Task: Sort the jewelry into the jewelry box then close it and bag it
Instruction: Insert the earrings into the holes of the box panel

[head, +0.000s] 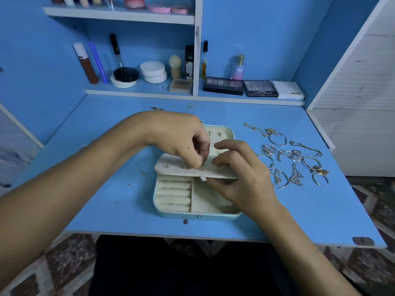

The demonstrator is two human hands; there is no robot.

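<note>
A small light-blue jewelry box (193,215) lies open at the middle of the blue table, cream-lined, with ring rolls (174,193) in its front left part. A cream earring panel (177,167) is raised across the box. My right hand (239,174) holds that panel by its right end from below. My left hand (183,142) pinches something tiny against the panel's top; what it pinches is hidden by the fingers. A heap of bracelets, chains and rings (292,159) lies on the table to the right of the box.
Small loose bits (157,108) lie on the table behind my left hand. The back shelf (141,94) carries cosmetics: jars, tubes, a perfume bottle (239,68) and eyeshadow palettes (223,86). A white cabinet (361,103) stands at the right. The table's front edge is near my lap.
</note>
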